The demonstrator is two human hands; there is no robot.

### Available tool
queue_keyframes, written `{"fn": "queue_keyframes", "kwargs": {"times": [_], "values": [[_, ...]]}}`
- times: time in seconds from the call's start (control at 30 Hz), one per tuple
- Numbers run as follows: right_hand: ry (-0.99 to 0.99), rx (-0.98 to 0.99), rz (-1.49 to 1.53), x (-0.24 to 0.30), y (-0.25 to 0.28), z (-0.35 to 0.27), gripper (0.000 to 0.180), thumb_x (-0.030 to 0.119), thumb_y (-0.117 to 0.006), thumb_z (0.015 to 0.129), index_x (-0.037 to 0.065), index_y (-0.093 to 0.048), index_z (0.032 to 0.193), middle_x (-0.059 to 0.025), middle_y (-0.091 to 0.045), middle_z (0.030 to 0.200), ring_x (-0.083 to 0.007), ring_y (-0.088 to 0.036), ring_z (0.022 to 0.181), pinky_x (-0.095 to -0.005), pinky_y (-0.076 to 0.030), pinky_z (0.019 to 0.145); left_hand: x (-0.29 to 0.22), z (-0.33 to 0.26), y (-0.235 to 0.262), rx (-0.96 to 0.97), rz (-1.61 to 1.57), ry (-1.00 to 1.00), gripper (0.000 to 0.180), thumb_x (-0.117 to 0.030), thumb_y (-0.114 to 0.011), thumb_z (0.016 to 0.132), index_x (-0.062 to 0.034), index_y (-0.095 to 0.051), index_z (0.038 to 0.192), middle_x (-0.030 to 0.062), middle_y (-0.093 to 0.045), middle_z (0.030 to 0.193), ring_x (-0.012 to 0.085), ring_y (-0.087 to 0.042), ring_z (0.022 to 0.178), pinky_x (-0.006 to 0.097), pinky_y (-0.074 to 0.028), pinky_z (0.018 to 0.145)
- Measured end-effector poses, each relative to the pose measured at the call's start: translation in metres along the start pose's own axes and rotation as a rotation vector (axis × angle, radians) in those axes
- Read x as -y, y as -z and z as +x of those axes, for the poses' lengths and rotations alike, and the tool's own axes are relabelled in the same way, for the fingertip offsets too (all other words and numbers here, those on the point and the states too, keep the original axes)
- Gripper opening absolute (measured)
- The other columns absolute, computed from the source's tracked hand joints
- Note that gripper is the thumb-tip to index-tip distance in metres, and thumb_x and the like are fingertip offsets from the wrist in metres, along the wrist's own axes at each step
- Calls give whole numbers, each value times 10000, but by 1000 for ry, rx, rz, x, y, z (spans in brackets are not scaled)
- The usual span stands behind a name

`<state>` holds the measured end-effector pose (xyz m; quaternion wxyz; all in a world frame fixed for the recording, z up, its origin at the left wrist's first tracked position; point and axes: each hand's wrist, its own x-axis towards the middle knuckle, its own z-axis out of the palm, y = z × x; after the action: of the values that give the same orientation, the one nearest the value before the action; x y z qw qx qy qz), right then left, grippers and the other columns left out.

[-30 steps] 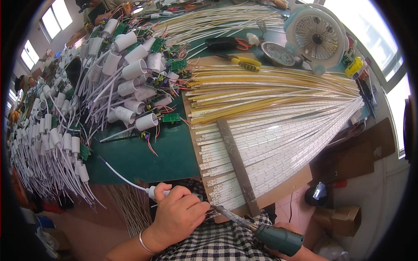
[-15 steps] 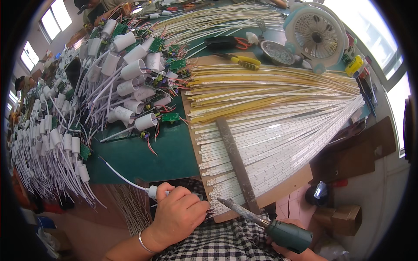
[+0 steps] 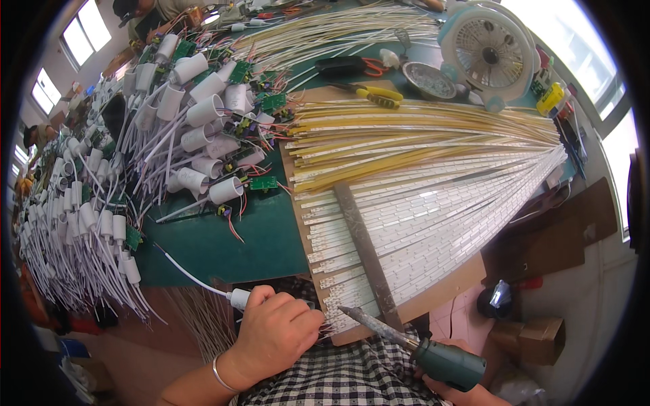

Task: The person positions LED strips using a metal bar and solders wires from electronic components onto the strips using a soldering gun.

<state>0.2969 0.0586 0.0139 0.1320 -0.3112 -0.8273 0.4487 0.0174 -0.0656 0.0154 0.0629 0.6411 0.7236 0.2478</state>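
My left hand [image 3: 279,333] is closed around a white plastic tube [image 3: 238,298] with a white cable trailing from its left end. The fingers hide most of the tube, and thin wires show beside them at the edge of the strips. In my right hand [image 3: 443,389] is a soldering iron [image 3: 448,364] with a green handle, its tip pointing up and left near the strip ends. White LED strips [image 3: 433,233] lie fanned on a brown board [image 3: 443,287]. A flat dark bar [image 3: 369,250] rests across them.
White tubes [image 3: 206,108] with cables and green circuit boards [image 3: 264,183] are heaped at the left on the green table [image 3: 217,257]. Farther back are yellow-handled pliers [image 3: 379,96], a metal bowl [image 3: 430,80] and a fan [image 3: 489,54]. Another person [image 3: 145,13] sits at the far left.
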Motion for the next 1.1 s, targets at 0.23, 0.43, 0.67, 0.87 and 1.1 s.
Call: {"fn": "queue_keyframes", "kwargs": {"times": [0.23, 0.43, 0.67, 0.87, 1.1], "values": [[36, -33, 1, -8, -4, -1, 393, 111, -720, 765, 14, -565, 1113, -140, -583, 1049, -274, -576, 943, -344, -460, 834, 0, 2, 2, 33, -24, 13, 120, -101, -708, 641, -125, -626, 725, -13, -580, 691, 172, -549, 658, 325, -374, 683], [49, -25, 26, -6, -2, 0, 396, 87, -721, 763, 9, -564, 1118, -139, -579, 1054, -267, -577, 938, -341, -461, 832, 0, 1, 2, 43, -41, 29, 121, -103, -708, 640, -122, -627, 727, -8, -583, 693, 178, -555, 656, 324, -383, 676], [24, -20, 66, -3, -1, -1, 389, 83, -716, 771, 2, -560, 1118, -135, -577, 1057, -256, -578, 942, -335, -461, 834, 1, 3, 8, 71, -118, 57, 137, -114, -711, 670, -115, -629, 778, 2, -589, 716, 186, -567, 682, 331, -390, 682], [-45, 26, 65, -8, -4, -5, 412, 85, -699, 795, 14, -521, 1160, -101, -577, 1052, -209, -566, 929, -323, -457, 828, 11, 0, 14, 224, -233, -62, 127, -126, -686, 735, -110, -613, 838, 11, -578, 804, 179, -567, 721, 312, -381, 675], [-28, 23, 70, -6, -3, -5, 402, 85, -691, 799, 18, -520, 1156, -94, -579, 1044, -201, -558, 928, -314, -448, 832, -1, 1, 4, 117, -244, 129, 90, -129, -687, 736, -104, -618, 789, 11, -588, 716, 195, -559, 656, 325, -359, 647]]}}
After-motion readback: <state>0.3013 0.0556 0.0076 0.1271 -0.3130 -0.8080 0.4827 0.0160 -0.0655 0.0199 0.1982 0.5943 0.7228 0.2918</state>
